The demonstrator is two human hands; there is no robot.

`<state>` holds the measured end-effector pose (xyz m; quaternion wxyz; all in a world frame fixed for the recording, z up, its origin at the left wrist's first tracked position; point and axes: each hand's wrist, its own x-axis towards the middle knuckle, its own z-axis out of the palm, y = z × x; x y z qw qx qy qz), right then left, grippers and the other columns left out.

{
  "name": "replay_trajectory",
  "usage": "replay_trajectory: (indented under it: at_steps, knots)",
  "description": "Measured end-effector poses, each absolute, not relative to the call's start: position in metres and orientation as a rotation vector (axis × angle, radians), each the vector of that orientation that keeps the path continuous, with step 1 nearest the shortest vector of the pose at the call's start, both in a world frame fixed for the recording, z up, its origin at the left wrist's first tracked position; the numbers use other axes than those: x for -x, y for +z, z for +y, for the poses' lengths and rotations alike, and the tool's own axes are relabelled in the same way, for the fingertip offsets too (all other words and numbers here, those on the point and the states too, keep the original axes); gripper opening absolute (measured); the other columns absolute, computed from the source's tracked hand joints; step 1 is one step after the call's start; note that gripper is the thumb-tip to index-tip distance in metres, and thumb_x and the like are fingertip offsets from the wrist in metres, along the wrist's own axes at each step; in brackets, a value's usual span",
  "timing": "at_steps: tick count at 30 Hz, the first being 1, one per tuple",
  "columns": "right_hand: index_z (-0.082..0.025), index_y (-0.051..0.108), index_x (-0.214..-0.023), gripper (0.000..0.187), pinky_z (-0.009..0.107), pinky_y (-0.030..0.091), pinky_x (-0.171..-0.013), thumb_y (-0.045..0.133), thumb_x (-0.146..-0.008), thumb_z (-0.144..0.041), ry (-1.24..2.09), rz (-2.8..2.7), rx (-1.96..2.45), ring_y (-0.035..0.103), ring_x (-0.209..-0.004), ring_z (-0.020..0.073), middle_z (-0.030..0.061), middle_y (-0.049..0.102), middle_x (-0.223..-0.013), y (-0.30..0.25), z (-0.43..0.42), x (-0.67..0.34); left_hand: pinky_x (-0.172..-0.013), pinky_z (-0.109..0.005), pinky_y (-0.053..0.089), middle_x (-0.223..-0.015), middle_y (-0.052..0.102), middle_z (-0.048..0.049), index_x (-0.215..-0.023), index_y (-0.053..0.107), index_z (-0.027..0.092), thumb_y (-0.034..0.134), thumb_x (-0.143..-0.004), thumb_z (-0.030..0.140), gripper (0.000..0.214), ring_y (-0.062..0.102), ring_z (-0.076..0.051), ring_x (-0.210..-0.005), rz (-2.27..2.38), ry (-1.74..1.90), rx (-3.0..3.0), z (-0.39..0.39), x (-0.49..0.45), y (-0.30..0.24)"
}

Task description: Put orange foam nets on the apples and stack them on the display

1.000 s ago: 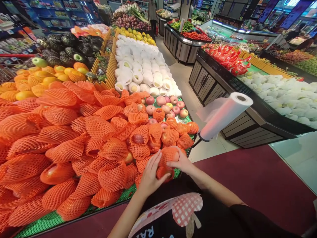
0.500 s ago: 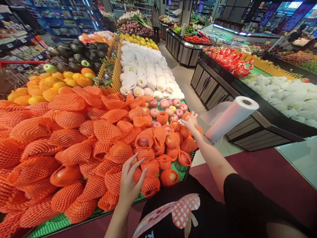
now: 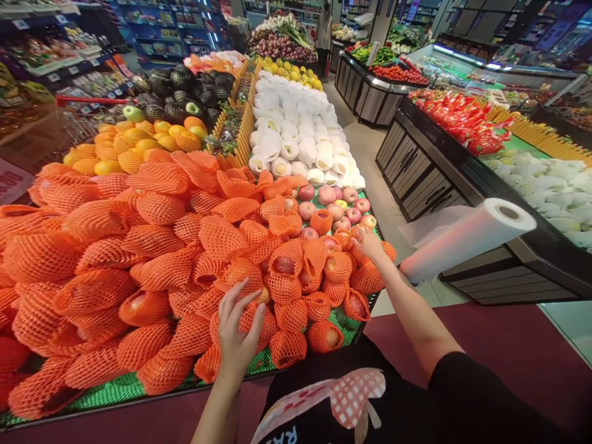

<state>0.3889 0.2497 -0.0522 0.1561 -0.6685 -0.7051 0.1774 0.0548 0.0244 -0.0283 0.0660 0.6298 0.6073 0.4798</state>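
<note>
Lower centre: the left hand (image 3: 238, 336) was loosely spread, empty. Right of centre: the right hand (image 3: 369, 242) arched over foam-netted apples (image 3: 339, 266), hold indiscernible; light pressure seemed wise.

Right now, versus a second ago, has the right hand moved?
Yes, forward: judged against the bare apples, the right hand was well short of them and is now close to them.

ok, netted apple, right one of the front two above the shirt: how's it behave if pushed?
The netted apple looks round, so it may roll if nudged. Its orange mesh sleeve looks soft and probably gives slightly when gripped. The sleeve gapes open, so the fruit might slip out.
</note>
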Motion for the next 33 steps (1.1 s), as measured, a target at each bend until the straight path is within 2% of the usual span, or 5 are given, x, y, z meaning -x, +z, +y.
replay_trajectory:
  at_steps: [9, 13, 19, 26, 33]
  knots:
    - [-0.025, 0.07, -0.123, 0.025, 0.041, 0.055, -0.105, 0.058, -0.101, -0.025, 0.631, -1.983, 1.106, 0.065, -0.124, 0.0249, 0.0113, 0.063, -0.139, -0.037, 0.101, -0.373, -0.119, -0.069, 0.025, -0.174, 0.003, -0.0196, -0.132, 0.067, 0.014, 0.064, -0.096, 0.038, 0.043, 0.012, -0.05, -0.155, 2.428, 1.157, -1.78, 0.078, -0.035, -0.036]
    - [-0.024, 0.071, -0.124, 0.027, 0.036, 0.057, -0.099, 0.059, -0.1, -0.017, 0.729, -2.0, 0.925, 0.068, -0.119, 0.0217, 0.0115, 0.067, -0.132, -0.026, 0.077, -0.36, -0.117, -0.071, 0.027, -0.165, 0.031, -0.0267, -0.133, 0.061, 0.01, 0.064, -0.095, 0.039, 0.048, 0.028, -0.049, -0.151, 2.453, 1.222, -1.752, 0.095, -0.033, -0.028]
    - [-0.021, 0.075, -0.116, 0.021, 0.027, 0.053, -0.073, 0.062, -0.1, -0.022, 1.142, -2.006, 0.598, 0.067, -0.076, 0.0144, 0.0038, 0.074, -0.084, -0.007, 0.054, -0.333, -0.104, -0.042, 0.051, -0.136, 0.063, -0.0194, -0.105, 0.062, 0.016, 0.065, -0.092, 0.013, 0.013, 0.061, -0.029, -0.127, 1.889, 1.688, -2.349, 0.057, -0.089, -0.008]
    - [-0.018, 0.065, -0.134, 0.04, 0.024, 0.05, -0.069, 0.065, -0.097, -0.033, 1.464, -1.845, 0.644, 0.061, -0.069, 0.012, 0.0008, 0.069, -0.079, -0.007, 0.042, -0.306, -0.078, -0.028, 0.061, -0.123, 0.065, -0.0167, -0.101, 0.062, 0.016, 0.059, -0.093, 0.004, 0.015, 0.069, -0.022, -0.11, 1.605, 1.566, -2.487, 0.026, -0.129, -0.02]
    - [-0.019, 0.059, -0.081, 0.028, 0.02, 0.025, -0.039, 0.077, -0.078, -0.041, 2.024, -0.849, 1.027, 0.036, -0.038, 0.0079, -0.0082, 0.048, -0.047, -0.035, 0.045, -0.301, -0.086, -0.028, 0.062, -0.117, 0.069, -0.0127, -0.117, 0.064, 0.016, 0.053, -0.098, 0.007, 0.023, 0.072, -0.019, -0.105, 1.333, 1.299, -2.509, 0.003, -0.151, -0.026]
